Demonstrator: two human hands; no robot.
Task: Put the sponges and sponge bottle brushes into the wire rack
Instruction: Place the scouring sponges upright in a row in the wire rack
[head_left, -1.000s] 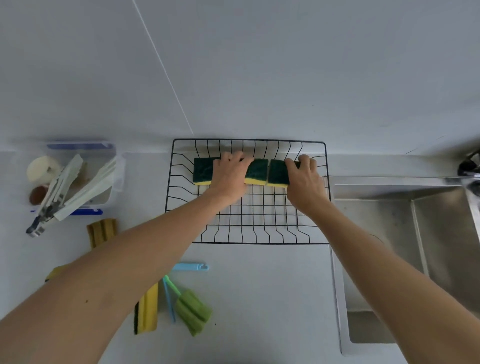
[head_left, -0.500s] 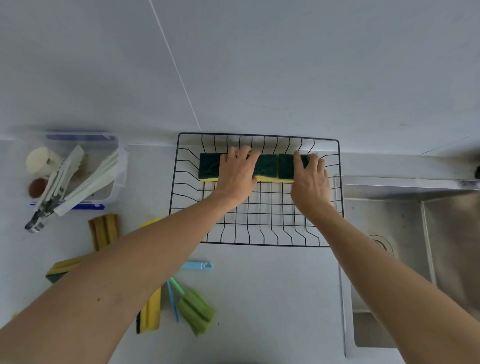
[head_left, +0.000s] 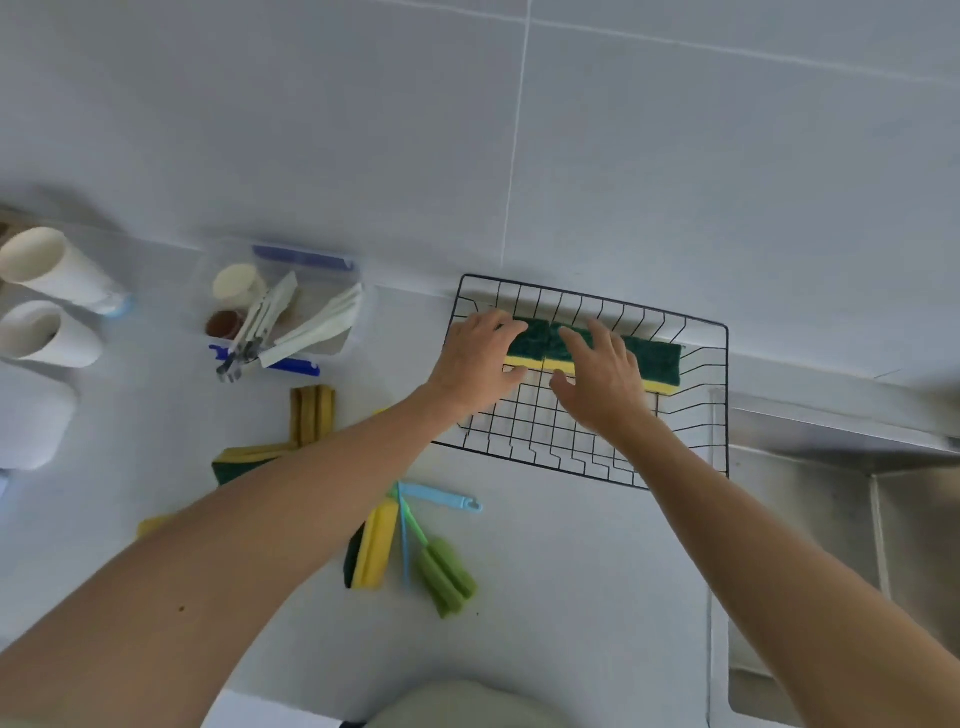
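Three sponges are lined in the wire rack beneath the left hand and right hand, both spread flat; two bottle brushes lie nearer on the worktop.

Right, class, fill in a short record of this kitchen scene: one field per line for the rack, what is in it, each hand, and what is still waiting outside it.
rack: black wire rack on the counter, beside the sink
in rack: green-and-yellow sponges in a row along the far side
left hand: open, fingers on the sponges
right hand: open, over the sponges
still on counter: yellow sponge, green bottle brush, blue brush handle
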